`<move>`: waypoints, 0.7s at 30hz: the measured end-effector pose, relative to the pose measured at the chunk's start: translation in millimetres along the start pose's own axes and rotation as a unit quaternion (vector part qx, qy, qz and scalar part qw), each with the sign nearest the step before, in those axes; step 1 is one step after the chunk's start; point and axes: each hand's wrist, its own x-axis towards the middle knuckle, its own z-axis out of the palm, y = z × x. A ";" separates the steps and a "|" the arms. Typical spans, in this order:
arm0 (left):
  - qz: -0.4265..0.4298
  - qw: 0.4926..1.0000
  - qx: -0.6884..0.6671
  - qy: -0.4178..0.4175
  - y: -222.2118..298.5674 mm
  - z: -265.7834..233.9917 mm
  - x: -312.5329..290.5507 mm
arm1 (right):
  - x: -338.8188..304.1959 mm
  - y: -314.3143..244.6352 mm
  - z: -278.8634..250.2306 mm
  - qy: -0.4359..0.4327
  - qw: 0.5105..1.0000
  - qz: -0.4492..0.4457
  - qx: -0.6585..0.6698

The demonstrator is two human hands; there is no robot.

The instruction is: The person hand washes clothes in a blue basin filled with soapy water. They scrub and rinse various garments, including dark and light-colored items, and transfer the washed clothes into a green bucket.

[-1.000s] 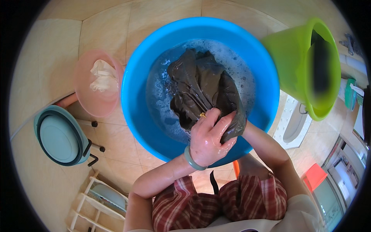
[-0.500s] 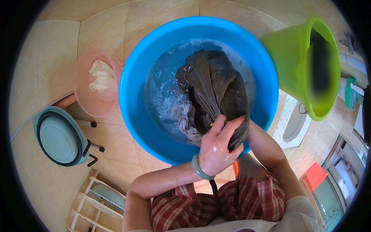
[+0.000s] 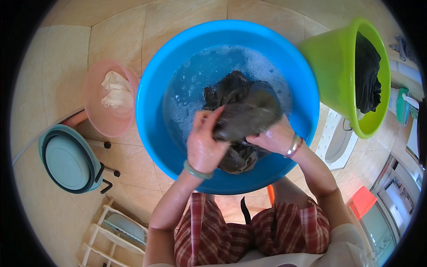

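A large blue basin holds soapy water. Over it I grip a wet dark garment, blurred by motion, with part of it hanging into the water. My left hand is closed on the garment's left edge, thumb on the near side. On its right edge my right hand is closed too, its fingers mostly hidden by the cloth. Suds float along the water's far and right side. The lighter greyish cloth cannot be made out now.
A pink basin with a white cloth stands at the left, above a folded teal basin. A tilted green bucket with dark cloth stands right, near a squat toilet. A shelf rack is lower left.
My left hand has moved left and the right hand has come into view on the right. The garment is now spread between them, lower in the basin.
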 end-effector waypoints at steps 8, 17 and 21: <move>-0.322 0.646 -0.691 0.047 -63.0 -15.8 -0.4 | -40.9 20.8 -24.2 0.068 0.919 0.023 0.387; -0.299 0.575 -0.760 -0.052 -40.2 2.5 -26.8 | -25.9 33.1 14.2 0.275 0.954 0.094 0.078; -0.285 0.746 -0.562 -0.216 -12.9 -4.2 -20.6 | 8.3 15.8 5.8 0.305 0.948 0.017 -0.088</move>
